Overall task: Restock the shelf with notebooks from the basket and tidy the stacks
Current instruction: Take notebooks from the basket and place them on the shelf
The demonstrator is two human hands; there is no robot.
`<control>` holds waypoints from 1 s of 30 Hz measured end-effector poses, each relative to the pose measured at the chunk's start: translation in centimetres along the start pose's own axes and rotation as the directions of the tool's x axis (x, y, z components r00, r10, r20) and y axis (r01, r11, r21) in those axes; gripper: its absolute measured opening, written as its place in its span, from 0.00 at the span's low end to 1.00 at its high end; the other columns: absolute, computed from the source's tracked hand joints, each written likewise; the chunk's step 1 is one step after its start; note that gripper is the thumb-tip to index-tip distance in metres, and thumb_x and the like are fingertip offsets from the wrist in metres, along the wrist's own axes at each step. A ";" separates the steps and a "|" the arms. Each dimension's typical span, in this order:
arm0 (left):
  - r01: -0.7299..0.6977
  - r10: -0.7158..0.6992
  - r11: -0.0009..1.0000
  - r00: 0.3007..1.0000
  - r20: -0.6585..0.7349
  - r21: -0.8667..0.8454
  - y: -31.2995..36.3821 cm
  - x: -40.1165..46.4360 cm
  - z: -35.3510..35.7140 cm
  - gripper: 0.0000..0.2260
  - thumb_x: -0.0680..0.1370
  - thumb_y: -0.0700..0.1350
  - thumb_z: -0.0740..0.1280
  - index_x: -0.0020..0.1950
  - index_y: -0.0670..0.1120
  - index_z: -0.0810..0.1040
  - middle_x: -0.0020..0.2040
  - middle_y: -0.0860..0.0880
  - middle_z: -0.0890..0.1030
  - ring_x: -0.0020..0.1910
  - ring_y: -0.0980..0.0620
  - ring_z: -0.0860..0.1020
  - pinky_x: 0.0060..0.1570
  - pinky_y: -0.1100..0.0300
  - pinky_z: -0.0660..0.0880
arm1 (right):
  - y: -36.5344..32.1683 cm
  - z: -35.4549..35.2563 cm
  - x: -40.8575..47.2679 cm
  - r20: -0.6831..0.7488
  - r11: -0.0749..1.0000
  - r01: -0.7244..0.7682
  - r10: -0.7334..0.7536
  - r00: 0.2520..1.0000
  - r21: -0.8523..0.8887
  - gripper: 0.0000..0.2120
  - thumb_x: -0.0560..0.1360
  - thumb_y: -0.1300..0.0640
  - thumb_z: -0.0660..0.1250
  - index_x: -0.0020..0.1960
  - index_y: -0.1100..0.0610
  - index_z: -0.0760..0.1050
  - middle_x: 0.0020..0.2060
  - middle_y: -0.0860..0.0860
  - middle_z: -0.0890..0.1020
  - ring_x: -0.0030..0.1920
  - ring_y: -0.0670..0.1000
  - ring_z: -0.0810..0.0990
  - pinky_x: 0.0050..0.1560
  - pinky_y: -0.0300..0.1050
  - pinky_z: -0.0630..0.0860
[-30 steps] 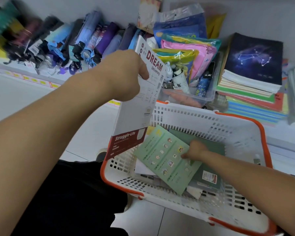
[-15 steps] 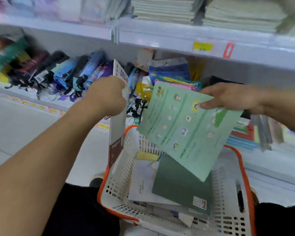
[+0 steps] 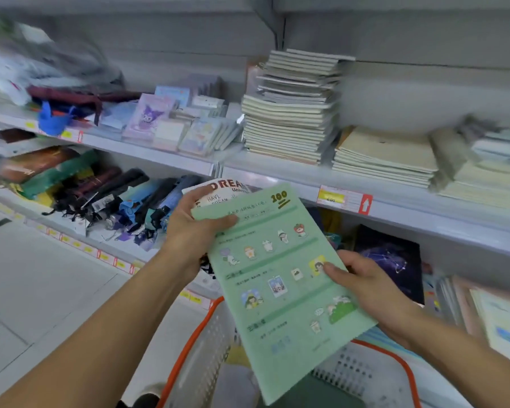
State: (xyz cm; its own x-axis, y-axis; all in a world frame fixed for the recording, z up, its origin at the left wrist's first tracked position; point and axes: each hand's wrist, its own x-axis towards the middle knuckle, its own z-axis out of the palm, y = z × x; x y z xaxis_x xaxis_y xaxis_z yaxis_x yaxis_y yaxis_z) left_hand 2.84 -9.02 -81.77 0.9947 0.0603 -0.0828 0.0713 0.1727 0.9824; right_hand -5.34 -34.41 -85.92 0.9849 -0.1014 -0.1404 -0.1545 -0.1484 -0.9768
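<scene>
Head view, forward-down, close to shelves

Your left hand and right hand grip a green notebook over a white DREAM notebook, above the orange-rimmed basket, facing stacked notebooks

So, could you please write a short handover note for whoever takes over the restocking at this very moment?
Left hand: grips the green notebook at its upper left, with the white DREAM notebook behind it.
Right hand: holds the green notebook's right edge, thumb on the cover.
Basket: below the hands, with a dark green notebook and more inside.
Done: two notebooks lifted out and gathered.
Left: place both on matching stacks, empty the basket, and square up the tall uneven stack on the middle shelf.
</scene>
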 end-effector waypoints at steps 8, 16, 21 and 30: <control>-0.213 0.225 0.949 0.974 0.026 -0.233 1.5 -1.5 0.5 0.39 0.72 0.33 0.71 0.77 0.56 0.59 0.52 0.62 0.83 0.51 0.47 0.84 0.44 0.45 0.82 | 0.4 0.7 0.4 0.096 0.974 0.041 -0.063 0.993 0.222 0.38 0.66 0.57 0.81 0.69 0.50 0.65 0.61 0.53 0.82 0.56 0.58 0.84 0.47 0.53 0.84; -0.274 0.273 0.935 0.961 -0.036 -0.226 1.2 -1.7 2.3 0.09 0.76 0.42 0.70 0.55 0.42 0.78 0.51 0.45 0.85 0.48 0.45 0.84 0.45 0.47 0.82 | -0.2 1.4 -0.3 0.095 0.951 0.182 -0.211 0.973 0.251 0.19 0.74 0.59 0.68 0.64 0.58 0.75 0.56 0.58 0.85 0.53 0.62 0.85 0.52 0.58 0.82; -0.346 0.308 0.935 0.898 0.315 0.072 0.7 -1.6 3.7 0.16 0.76 0.45 0.68 0.63 0.49 0.73 0.54 0.56 0.83 0.53 0.54 0.82 0.46 0.61 0.80 | -1.8 0.6 -0.6 -0.141 0.850 0.250 -0.208 0.968 0.465 0.16 0.76 0.63 0.66 0.63 0.59 0.77 0.55 0.58 0.85 0.53 0.62 0.85 0.50 0.60 0.82; -0.153 0.044 0.961 0.906 0.422 0.228 3.0 -0.8 11.7 0.08 0.82 0.40 0.61 0.60 0.41 0.75 0.41 0.42 0.84 0.27 0.48 0.77 0.21 0.62 0.68 | -7.7 -7.2 1.2 -0.358 0.883 0.161 0.008 0.934 0.442 0.08 0.83 0.62 0.61 0.60 0.57 0.75 0.53 0.56 0.85 0.41 0.54 0.87 0.33 0.49 0.83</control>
State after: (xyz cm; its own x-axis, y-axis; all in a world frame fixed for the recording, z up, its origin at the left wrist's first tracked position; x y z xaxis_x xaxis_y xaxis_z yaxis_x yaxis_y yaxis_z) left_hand 3.14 -20.01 -76.83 0.9350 -0.3524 0.0391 -0.0671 -0.0678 0.9954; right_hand -3.51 -40.45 -77.43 0.8901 -0.4484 -0.0814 0.0572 0.2871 -0.9562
